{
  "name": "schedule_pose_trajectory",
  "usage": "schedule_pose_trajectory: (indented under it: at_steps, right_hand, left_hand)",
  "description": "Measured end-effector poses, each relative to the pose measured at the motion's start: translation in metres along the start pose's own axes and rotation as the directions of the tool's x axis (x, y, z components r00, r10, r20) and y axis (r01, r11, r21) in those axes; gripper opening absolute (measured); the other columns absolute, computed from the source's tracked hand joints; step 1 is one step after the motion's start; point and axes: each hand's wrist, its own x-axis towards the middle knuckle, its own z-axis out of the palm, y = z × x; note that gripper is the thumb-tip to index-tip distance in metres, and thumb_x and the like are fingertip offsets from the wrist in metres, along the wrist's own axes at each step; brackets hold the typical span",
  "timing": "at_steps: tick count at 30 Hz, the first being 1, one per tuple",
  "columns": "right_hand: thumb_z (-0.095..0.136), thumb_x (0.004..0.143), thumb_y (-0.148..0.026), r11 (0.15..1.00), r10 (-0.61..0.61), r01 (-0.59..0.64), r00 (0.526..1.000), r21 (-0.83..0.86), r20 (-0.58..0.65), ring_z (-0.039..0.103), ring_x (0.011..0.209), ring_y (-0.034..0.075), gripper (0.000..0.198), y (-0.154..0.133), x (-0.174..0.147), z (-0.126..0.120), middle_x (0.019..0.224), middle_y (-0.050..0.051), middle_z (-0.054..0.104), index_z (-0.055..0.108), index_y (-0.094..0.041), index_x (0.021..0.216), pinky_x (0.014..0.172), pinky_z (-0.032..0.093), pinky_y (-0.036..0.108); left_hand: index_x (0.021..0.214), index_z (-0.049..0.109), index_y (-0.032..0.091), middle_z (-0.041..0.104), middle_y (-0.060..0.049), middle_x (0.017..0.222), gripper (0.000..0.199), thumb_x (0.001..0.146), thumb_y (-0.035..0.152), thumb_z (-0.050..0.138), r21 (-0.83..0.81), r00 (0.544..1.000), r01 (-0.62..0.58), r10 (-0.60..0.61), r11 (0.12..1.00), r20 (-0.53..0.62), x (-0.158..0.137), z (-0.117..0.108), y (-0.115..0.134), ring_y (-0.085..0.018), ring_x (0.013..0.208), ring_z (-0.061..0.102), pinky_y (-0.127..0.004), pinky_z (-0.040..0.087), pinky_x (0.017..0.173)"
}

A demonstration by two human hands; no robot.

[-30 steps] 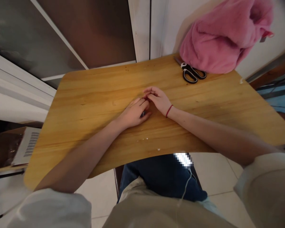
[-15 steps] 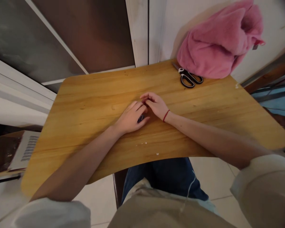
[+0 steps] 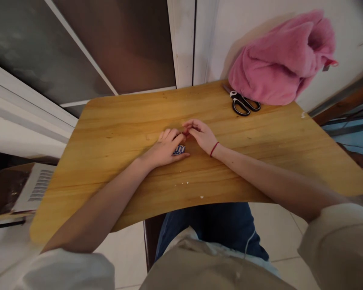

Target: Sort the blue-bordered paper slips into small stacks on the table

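Observation:
My left hand (image 3: 167, 150) rests on the wooden table with its fingers and thumb curved around a small blue-and-white patterned object (image 3: 179, 150). Part of this object shows between thumb and index finger; the rest is hidden under the palm, so its kind is unclear. Close beside it, at the left hand's fingertips, my right hand (image 3: 202, 135) has its thumb and fingers drawn together. Whatever is in that pinch, if anything, is too small to make out. A red cord circles my right wrist.
Black-handled scissors (image 3: 241, 104) lie at the back right, beside a bundled pink plush cloth (image 3: 278, 64) against the wall. Tiny white scraps (image 3: 201, 197) dot the wooden table (image 3: 133, 193) near its front edge. A cardboard box (image 3: 27, 189) stands left of the table.
My left hand has opened a little around the blue-and-white object, and more of its pattern shows. My right hand stays near the left fingertips. The view has shifted slightly.

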Motion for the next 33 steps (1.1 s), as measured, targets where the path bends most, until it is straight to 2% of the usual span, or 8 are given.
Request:
schedule_pose_trajectory:
  at_steps: [6, 16, 22, 28, 33]
  right_hand:
    - [0.044, 0.077, -0.008, 1.000, -0.007, 0.007, 1.000, 0.001, 0.008, 0.057, 0.071, 0.009, 0.019, 0.003, 0.002, -0.001, 0.075, -0.002, 0.058, 0.055, -0.020, 0.088, 0.071, 0.049, 0.025]
    - [0.045, 0.075, -0.007, 0.999, 0.040, -0.040, 0.999, -0.010, -0.015, 0.057, 0.071, 0.011, 0.020, 0.002, 0.002, -0.002, 0.073, -0.002, 0.059, 0.055, -0.020, 0.088, 0.071, 0.049, 0.026]
    - [0.045, 0.074, -0.010, 0.999, 0.026, -0.026, 0.999, -0.022, -0.020, 0.057, 0.072, 0.011, 0.019, 0.003, 0.003, -0.002, 0.074, -0.002, 0.058, 0.054, -0.020, 0.087, 0.071, 0.049, 0.028]
    - [0.046, 0.074, -0.011, 0.999, 0.008, -0.007, 1.000, -0.054, 0.010, 0.057, 0.072, 0.013, 0.018, 0.005, 0.003, -0.003, 0.075, -0.001, 0.058, 0.055, -0.020, 0.088, 0.070, 0.049, 0.029]
    - [0.047, 0.074, -0.011, 0.999, 0.012, -0.011, 1.000, -0.038, 0.003, 0.058, 0.071, 0.013, 0.018, 0.005, 0.003, -0.004, 0.074, -0.001, 0.059, 0.055, -0.019, 0.087, 0.070, 0.049, 0.029]
  left_hand:
    - [0.089, 0.052, 0.018, 0.052, -0.007, 0.093, 0.036, 0.086, 0.054, 0.052, -0.061, 1.000, -0.009, 0.009, 0.998, -0.006, 0.005, 0.001, -0.002, -0.023, 0.091, 0.046, -0.036, 0.041, 0.082]
    - [0.095, 0.058, 0.016, 0.052, -0.009, 0.096, 0.041, 0.085, 0.055, 0.053, -0.010, 0.999, 0.027, -0.027, 1.000, -0.040, 0.004, 0.003, 0.000, -0.024, 0.091, 0.052, -0.037, 0.044, 0.082]
    - [0.099, 0.056, 0.016, 0.060, -0.010, 0.093, 0.036, 0.087, 0.050, 0.051, -0.016, 0.999, 0.010, -0.011, 1.000, -0.053, 0.003, 0.002, 0.004, -0.026, 0.091, 0.058, -0.037, 0.044, 0.082]
    - [0.098, 0.055, 0.018, 0.063, -0.009, 0.087, 0.029, 0.088, 0.045, 0.051, -0.041, 0.998, 0.054, -0.055, 0.998, -0.025, 0.002, 0.001, 0.007, -0.024, 0.079, 0.060, -0.034, 0.043, 0.072]
    - [0.092, 0.058, 0.019, 0.064, -0.008, 0.096, 0.027, 0.092, 0.043, 0.046, 0.024, 1.000, 0.020, -0.020, 1.000, -0.012, 0.003, 0.002, 0.006, -0.022, 0.085, 0.061, -0.032, 0.043, 0.073]
